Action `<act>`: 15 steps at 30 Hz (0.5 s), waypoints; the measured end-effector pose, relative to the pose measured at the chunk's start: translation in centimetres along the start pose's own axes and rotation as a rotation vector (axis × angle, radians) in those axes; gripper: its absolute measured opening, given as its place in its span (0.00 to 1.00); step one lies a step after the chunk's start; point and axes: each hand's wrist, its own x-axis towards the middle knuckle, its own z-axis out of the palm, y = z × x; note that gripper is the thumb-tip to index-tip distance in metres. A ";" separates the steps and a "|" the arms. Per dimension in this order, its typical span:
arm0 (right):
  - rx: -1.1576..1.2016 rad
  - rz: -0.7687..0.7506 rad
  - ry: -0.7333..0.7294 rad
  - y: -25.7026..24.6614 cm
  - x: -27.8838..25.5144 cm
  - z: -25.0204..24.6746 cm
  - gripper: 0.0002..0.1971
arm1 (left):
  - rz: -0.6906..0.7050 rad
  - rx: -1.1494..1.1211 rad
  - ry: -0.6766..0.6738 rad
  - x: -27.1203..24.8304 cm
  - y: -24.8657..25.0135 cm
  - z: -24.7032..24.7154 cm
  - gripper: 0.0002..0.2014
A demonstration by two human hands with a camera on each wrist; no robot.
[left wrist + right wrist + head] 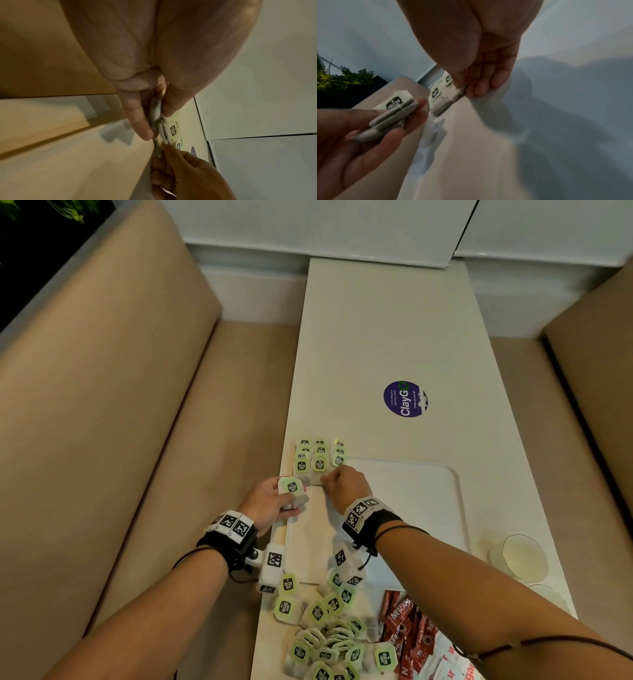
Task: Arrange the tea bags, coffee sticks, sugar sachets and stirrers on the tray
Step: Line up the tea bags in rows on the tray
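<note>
Left hand [270,503] grips tea bags [291,491]; right hand [346,484] pinches bag on white tray [428,491], beige benches [137,405].

A long white laminate bench [383,337] runs between two tan upholstered booth seats [113,392], white wall panels [308,224] beyond (dark green foliage [51,210] at ten o'clock).

Office pantry, booth seats [144,405], table sticker [405,399]

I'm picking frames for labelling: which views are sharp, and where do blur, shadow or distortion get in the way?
Head view: sharp and evenly lit, table edges bowed by the wide lens. Left wrist view: dim, the left hand soft. Right wrist view: held tea bags blurred, heavy shadows across the tray.
</note>
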 end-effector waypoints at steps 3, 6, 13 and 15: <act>0.015 -0.029 0.024 0.1 -0.6 0.0 0.14 | 0.000 0.001 0.000 0.2 -0.2 -0.2 0.12; 0.038 -0.107 0.013 0.5 -1.1 0.0 0.14 | 0.014 0.042 0.014 0.4 -0.1 -0.3 0.10; 0.161 -0.323 -0.177 0.9 -2.7 0.0 0.14 | 0.037 0.145 0.046 0.7 0.0 -0.3 0.09; 0.139 -0.360 -0.177 1.1 -2.8 0.1 0.11 | 0.032 0.157 0.036 0.6 0.2 -0.2 0.09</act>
